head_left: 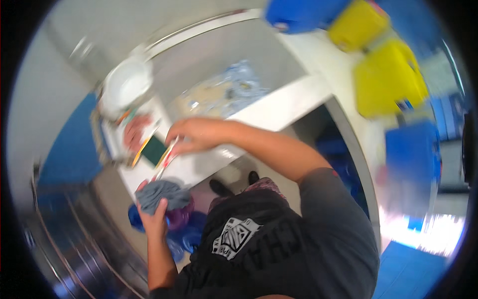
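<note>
The picture is blurred by motion. My right hand (191, 134) reaches left over a white counter edge (279, 107) and pinches a thin white-and-red packet (167, 159). A green scouring pad with a yellow edge (153, 149) lies right beside the packet. Lower down, my left hand (154, 219) grips a bunched grey cloth (162, 193). Purple and blue cloths (180, 219) hang just under it. My dark shirt and my two shoes (219, 187) show below.
A white basin (199, 65) behind the counter holds pale, wet plastic wrapping (226, 92). A round white bowl (124, 84) stands at the upper left. Yellow jerrycans (388, 79) and blue containers (413, 154) fill the right. A shiny metal surface (64, 239) curves at the lower left.
</note>
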The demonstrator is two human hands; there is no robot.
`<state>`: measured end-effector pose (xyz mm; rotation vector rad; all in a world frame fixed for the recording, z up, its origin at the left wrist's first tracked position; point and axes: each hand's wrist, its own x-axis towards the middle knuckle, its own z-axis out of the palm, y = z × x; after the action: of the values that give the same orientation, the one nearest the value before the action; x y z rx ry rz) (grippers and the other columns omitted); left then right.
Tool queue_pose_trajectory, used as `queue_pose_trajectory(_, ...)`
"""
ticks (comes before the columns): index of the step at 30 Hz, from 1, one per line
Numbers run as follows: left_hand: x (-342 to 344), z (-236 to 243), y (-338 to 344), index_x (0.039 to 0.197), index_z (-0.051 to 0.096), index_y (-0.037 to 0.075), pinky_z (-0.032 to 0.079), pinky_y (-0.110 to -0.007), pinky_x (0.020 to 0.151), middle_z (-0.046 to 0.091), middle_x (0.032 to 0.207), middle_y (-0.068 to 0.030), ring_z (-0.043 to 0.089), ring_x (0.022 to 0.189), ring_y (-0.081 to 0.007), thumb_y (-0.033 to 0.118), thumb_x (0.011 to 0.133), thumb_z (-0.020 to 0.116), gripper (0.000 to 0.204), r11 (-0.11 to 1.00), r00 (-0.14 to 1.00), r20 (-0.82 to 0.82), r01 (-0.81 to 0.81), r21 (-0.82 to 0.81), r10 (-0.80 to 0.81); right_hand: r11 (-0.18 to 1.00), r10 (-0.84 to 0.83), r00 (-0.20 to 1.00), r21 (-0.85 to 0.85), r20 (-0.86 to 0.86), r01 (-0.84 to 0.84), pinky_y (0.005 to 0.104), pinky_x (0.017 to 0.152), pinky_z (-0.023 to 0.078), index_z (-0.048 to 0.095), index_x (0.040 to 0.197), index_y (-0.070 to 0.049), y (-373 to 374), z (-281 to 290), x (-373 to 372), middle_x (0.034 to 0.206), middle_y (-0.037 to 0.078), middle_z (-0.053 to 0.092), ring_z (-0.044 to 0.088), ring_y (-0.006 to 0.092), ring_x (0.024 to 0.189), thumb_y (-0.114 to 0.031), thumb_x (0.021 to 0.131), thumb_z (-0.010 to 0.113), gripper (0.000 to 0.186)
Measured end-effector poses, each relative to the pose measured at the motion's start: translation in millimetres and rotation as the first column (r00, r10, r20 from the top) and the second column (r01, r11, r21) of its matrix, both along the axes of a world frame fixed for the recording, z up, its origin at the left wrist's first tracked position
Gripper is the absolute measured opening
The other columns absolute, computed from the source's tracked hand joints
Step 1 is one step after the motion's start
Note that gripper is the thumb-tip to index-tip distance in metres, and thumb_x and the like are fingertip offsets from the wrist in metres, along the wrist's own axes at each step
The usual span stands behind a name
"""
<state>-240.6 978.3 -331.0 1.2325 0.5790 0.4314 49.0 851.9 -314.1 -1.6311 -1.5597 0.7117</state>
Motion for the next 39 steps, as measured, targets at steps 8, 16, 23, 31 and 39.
queue_pose_trajectory(8, 128, 26, -107, 0.147, 0.035, 0.000, 0.043, -0.046, 0.112, 0.052, 0.140, -0.0174, 0.055, 0.129, -0.0303, 0.026, 0.094, 0.070, 0.069, 0.911, 0.885, 0.241, 0.413, -0.013, -0.398, 0.895, -0.397, 0.897, 0.136, -0.193, 0.426, 0.0445, 0.077, 0.048, 0.056, 0.112, -0.001, -176, 18, -40, 0.100, 0.020, 0.063, 0.063, 0.0386, 0.092, -0.030, 0.083, 0.078, 0.046)
queue_pose_trajectory(16, 213, 48, -283, 0.145, 0.038, 0.004, 0.056, -0.036, 0.080, 0.060, 0.118, -0.0098, 0.063, 0.099, -0.0213, 0.037, 0.094, 0.072, 0.069, 0.529, 0.535, -0.010, 0.839, 0.125, -0.845, 0.392, -0.895, 0.438, 0.625, 0.087, 0.675, 0.0410, 0.079, 0.052, 0.068, 0.097, -0.005, -423, 79, -37, 0.095, 0.012, 0.064, 0.065, 0.0325, 0.089, -0.030, 0.089, 0.073, 0.027)
queue_pose_trajectory(23, 261, 50, -402, 0.117, 0.057, -0.002, 0.049, -0.030, 0.056, 0.058, 0.077, -0.0047, 0.056, 0.060, -0.0140, 0.042, 0.104, 0.053, 0.045, -0.089, 0.104, -0.310, 0.829, 0.552, -0.945, 0.177, -0.947, 0.018, 0.475, 0.320, 0.862, 0.0419, 0.070, 0.051, 0.066, 0.087, -0.004, -567, 147, -94, 0.078, 0.013, 0.062, 0.063, 0.0358, 0.077, -0.041, 0.088, 0.072, 0.038)
queue_pose_trajectory(31, 318, 23, -475, 0.155, 0.024, -0.001, 0.034, -0.045, 0.115, 0.032, 0.152, -0.0244, 0.039, 0.138, -0.0366, 0.040, 0.084, 0.081, 0.100, -0.413, -0.152, -0.386, 0.416, 0.810, -0.910, 0.005, -0.950, -0.066, 0.226, 0.307, 0.974, 0.0485, 0.075, 0.050, 0.071, 0.099, -0.003, -599, 156, -129, 0.088, 0.024, 0.067, 0.064, 0.0447, 0.085, -0.050, 0.091, 0.065, 0.049)
queue_pose_trajectory(39, 276, -6, -616, 0.137, 0.047, 0.011, 0.051, -0.038, 0.095, 0.063, 0.123, -0.0062, 0.063, 0.107, -0.0183, 0.023, 0.102, 0.058, 0.039, -0.365, -0.371, -0.136, 0.929, -0.068, -0.919, -0.248, -0.926, -0.359, 0.530, 0.115, 0.811, 0.0430, 0.075, 0.049, 0.066, 0.092, -0.002, -617, 140, -170, 0.087, 0.018, 0.065, 0.062, 0.0368, 0.086, -0.041, 0.094, 0.065, 0.039)
